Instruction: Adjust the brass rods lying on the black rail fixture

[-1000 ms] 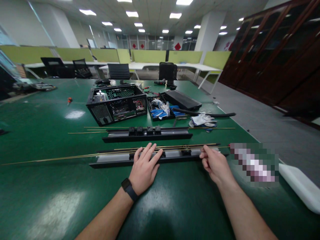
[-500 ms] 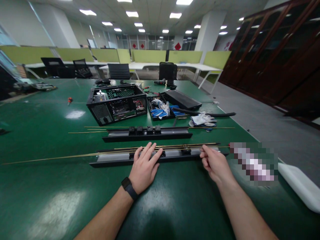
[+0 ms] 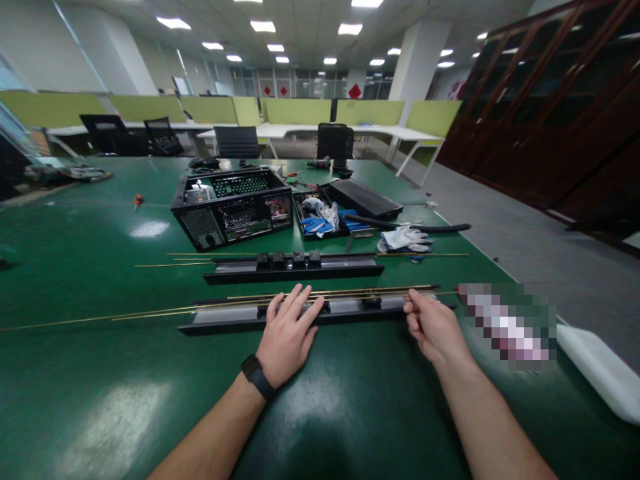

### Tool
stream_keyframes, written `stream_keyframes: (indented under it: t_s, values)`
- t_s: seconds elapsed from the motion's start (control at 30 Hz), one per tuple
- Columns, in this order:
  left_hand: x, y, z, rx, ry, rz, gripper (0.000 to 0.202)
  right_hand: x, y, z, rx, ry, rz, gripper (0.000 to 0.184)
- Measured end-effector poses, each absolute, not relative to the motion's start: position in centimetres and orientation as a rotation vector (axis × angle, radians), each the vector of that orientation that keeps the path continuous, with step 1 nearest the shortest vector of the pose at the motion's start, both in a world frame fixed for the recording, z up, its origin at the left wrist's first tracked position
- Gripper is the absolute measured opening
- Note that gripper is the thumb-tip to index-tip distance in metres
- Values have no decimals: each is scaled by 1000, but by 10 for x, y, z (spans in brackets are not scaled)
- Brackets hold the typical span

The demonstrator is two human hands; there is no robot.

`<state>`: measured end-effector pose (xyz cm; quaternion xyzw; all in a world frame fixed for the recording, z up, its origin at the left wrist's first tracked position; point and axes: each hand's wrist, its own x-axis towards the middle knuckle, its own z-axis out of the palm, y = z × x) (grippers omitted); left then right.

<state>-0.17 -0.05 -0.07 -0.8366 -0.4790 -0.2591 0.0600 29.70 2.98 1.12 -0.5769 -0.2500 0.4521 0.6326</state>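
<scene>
Brass rods [image 3: 200,309], thin and long, lying along black rail [image 3: 345,312], near centre of green table [image 3: 100,373]. Risk, as judged: rods may bend or spring off the rail if pulled unevenly. Left hand [image 3: 287,333]: flat, fingers spread, pressing rail and rods. Right hand [image 3: 433,327]: grip narrow, pinching rod ends at the rail's right end.

Even light from ceiling panels [image 3: 263,26]. Soft glare patches on the table [image 3: 75,293], and a dim shadow at its near edge. Cabinet [image 3: 550,100] on the right is dark. Fisheye bend at the edges. Left hand [image 3: 289,333], right hand [image 3: 434,327] and rods [image 3: 350,292] are sharp. Pixelated block [image 3: 507,327] beside the right hand.
</scene>
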Motion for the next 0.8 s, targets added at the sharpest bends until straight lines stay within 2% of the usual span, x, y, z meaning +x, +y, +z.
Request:
stream_keyframes:
  t_s: [0.17, 0.4, 0.63, 0.8]
  values:
    - [-2, -1, -1, -2535, -1455, -782, 55, 305, 32, 12, -1361, -462, 909, 32]
    - [-1, -2, 1, -2541, -1457, -770, 55, 295, 28, 12, -1332, -598, 1085, 38]
    - [-1, 0, -1, -2542, -1456, -775, 53, 317, 35, 12, -1381, -407, 841, 27]
    - [-1, -1, -1, -2535, -1456, -782, 54, 300, 29, 11, -1352, -526, 965, 37]
